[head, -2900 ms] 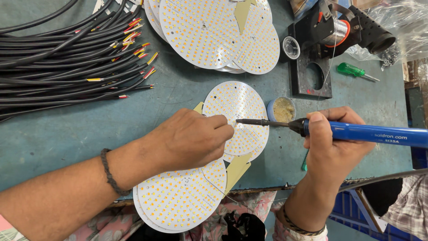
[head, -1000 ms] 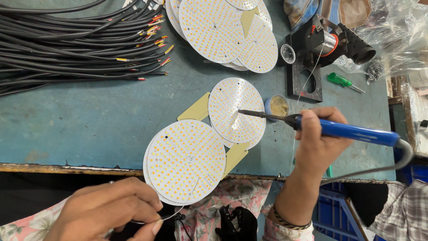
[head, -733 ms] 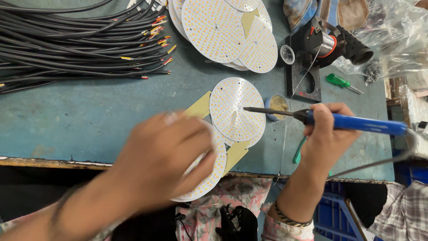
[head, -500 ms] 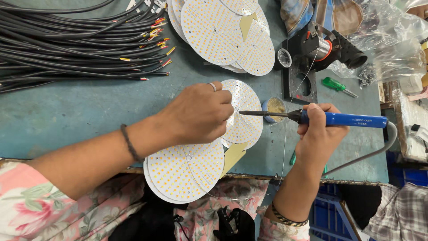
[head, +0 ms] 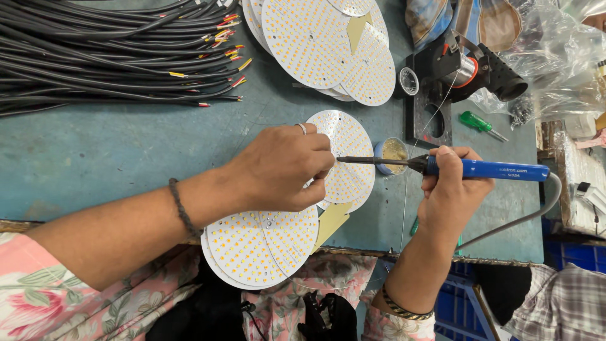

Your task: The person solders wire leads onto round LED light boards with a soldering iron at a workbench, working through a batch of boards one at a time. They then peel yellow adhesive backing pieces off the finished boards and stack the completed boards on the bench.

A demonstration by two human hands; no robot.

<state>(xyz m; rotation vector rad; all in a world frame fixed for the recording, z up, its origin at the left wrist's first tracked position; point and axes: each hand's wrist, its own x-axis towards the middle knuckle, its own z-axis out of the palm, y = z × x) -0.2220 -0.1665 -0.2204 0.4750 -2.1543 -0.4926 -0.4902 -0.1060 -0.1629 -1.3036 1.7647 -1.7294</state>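
Two hands: round dotted board [head: 348, 158], blue-handled soldering iron [head: 454, 168].

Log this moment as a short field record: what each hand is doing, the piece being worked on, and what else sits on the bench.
left hand: left hand rests on the round LED board, fingers at its middle
right hand: right hand grips the blue soldering iron, tip over the board
nearby: small tin of paste just beyond the board
front edge: more round boards overhang the teal bench
far side: bundle of black cables; stack of boards; solder spool; green screwdriver
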